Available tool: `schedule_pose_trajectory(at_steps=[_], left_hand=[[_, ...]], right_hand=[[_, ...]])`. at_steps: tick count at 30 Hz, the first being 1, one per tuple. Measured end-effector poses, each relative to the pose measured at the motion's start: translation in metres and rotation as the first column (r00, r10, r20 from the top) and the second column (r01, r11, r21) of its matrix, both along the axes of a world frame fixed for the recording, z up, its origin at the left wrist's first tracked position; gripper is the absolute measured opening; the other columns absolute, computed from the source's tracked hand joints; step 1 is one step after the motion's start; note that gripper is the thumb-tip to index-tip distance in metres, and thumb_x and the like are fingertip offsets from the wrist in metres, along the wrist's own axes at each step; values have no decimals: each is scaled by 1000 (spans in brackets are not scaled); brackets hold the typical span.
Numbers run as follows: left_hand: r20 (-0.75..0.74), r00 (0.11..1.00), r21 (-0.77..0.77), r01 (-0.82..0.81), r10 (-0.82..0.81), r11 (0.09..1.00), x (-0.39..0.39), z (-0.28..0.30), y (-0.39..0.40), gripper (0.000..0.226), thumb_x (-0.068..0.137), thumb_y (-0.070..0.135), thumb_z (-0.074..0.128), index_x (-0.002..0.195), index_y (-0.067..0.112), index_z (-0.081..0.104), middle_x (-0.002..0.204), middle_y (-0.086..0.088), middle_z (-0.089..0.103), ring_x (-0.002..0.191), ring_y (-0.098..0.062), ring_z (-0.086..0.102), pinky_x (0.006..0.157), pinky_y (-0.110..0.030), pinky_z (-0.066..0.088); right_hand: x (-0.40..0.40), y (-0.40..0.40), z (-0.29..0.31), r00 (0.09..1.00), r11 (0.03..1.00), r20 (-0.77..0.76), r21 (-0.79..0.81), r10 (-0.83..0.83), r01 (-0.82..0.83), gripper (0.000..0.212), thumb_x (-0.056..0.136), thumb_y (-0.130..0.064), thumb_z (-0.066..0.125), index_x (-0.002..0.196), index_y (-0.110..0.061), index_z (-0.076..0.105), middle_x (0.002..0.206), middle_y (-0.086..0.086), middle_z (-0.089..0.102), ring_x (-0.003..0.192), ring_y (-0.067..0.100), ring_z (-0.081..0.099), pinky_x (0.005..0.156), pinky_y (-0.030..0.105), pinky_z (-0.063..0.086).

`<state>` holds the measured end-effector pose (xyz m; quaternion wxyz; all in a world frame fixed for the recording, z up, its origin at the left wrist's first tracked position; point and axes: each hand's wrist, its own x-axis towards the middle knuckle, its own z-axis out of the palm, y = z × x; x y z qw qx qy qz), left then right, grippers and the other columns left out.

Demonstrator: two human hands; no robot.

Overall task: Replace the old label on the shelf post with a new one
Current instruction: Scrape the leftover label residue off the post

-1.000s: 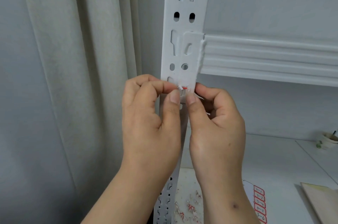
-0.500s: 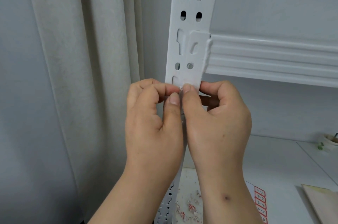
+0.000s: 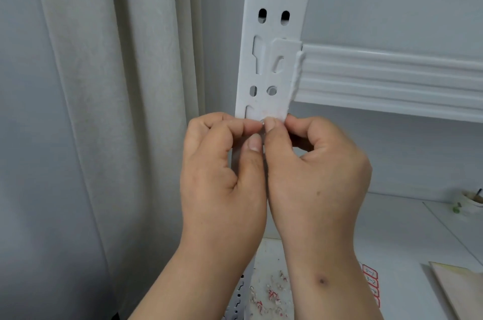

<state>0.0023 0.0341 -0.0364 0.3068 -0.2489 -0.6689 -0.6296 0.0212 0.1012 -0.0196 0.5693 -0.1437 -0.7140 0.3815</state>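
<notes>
I see the left hand (image 3: 222, 170) and right hand (image 3: 313, 170), fingers curled, pressed against the white perforated metal shelf post (image 3: 271, 63); their fingertips pinch what may be a tiny label remnant (image 3: 263, 122) there.

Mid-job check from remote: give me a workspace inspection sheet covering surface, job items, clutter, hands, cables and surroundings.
Surface: white shelf board below, mostly bare at the back.
Job's things: white shelf post upright; a tiny label scrap at the fingertips, with faint residue on the post above; sheet of red-framed new labels lying on the board.
Clutter: torn red-and-white label bits beside the post's foot; a small cup at the far right; a tan flat board at the lower right.
Hands: left hand and right hand side by side at the post, fingers pinching at the scrap.
Cables: nothing seen.
Surroundings: pale curtain on the left; shelf beam hooked into the post; grey wall behind.
</notes>
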Motion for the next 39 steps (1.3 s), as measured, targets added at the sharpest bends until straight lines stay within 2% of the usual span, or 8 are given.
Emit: schedule_pose_trajectory(at_steps=[4,8,13,17,22,27,39], left_hand=[[2,1000,9,-7,7,1000,0,-1,2,13,88,16,57,92,24,67,101,6,58,94,7,55,79,0,39],[-5,1000,8,-12,12,1000,2,-1,3,14,88,15,58,92,25,67,102,2,59,95,7,55,78,0,39],[8,1000,13,-8,8,1000,3,-2,2,13,89,16,59,94,24,67,103,4,59,96,6,56,79,-1,39],[23,1000,42,-3,2,999,3,-4,1,16,91,8,62,93,24,67,102,3,60,96,3,57,81,-2,40],[20,1000,35,-14,13,999,2,-6,0,19,92,7,61,94,24,67,102,2,60,97,7,56,82,-2,39],[16,1000,29,-11,10,1000,2,-5,0,15,89,13,59,96,23,67,102,5,59,97,6,56,81,-1,39],[42,999,29,8,-9,1000,5,-5,-1,17,91,7,64,96,22,70,102,6,60,97,3,58,79,-1,40]], right_hand=[[0,1,-1,999,998,-23,52,-41,42,16,80,-34,64,80,-22,74,78,-9,70,71,7,65,64,15,47],[1,1,-1,997,995,-42,84,-57,61,16,81,-30,63,76,-19,74,76,-7,70,69,8,63,66,20,48],[1,3,-1,999,998,-35,48,-35,37,18,79,-32,60,76,-21,74,77,-9,70,71,7,64,66,23,50],[3,-1,-2,1000,1000,-5,16,-2,2,19,77,-41,62,84,-26,72,81,-13,69,77,1,62,67,11,45],[0,-4,-2,999,998,-11,52,-44,45,16,78,-39,63,82,-25,69,79,-13,67,72,3,60,70,27,51],[1,-3,0,999,997,3,51,-53,53,14,79,-36,63,81,-24,69,79,-11,67,73,6,63,65,21,49],[0,-4,0,993,988,-45,103,-111,115,13,77,-28,65,75,-19,74,74,-5,70,67,20,65,69,37,55]])
